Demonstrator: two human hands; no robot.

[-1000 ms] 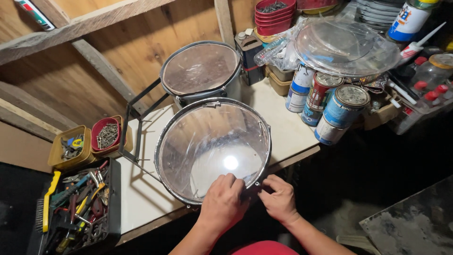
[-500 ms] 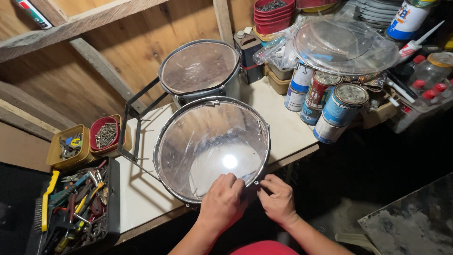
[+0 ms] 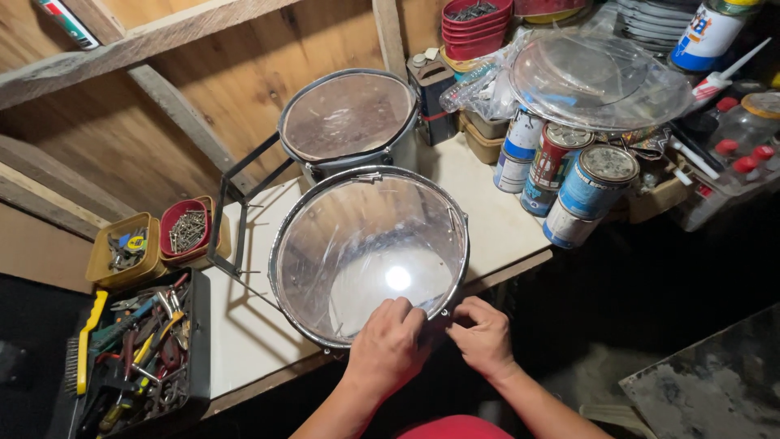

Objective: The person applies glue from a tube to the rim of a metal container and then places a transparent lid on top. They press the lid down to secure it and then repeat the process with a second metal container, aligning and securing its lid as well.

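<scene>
A drum (image 3: 370, 244) with a clear head and a chrome hoop lies on a white bench top (image 3: 244, 325). My left hand (image 3: 390, 345) rests on its near rim, fingers curled over the hoop. My right hand (image 3: 486, 335) is beside it at the near right of the hoop, fingertips pinched at a small tension fitting. What the fingers hold is hidden. A second drum (image 3: 349, 118) with a cloudy head stands just behind the first.
Several paint cans (image 3: 581, 191) and a bagged clear drum head (image 3: 597, 77) crowd the right. Two small tubs of screws (image 3: 188, 232) and bits, plus a black tool tray (image 3: 130, 358), sit at the left. A black metal frame (image 3: 236, 203) leans beside the drums.
Both hands stay at the near rim; the right hand's fingers have shifted slightly at the fitting. The view has drifted a little.
</scene>
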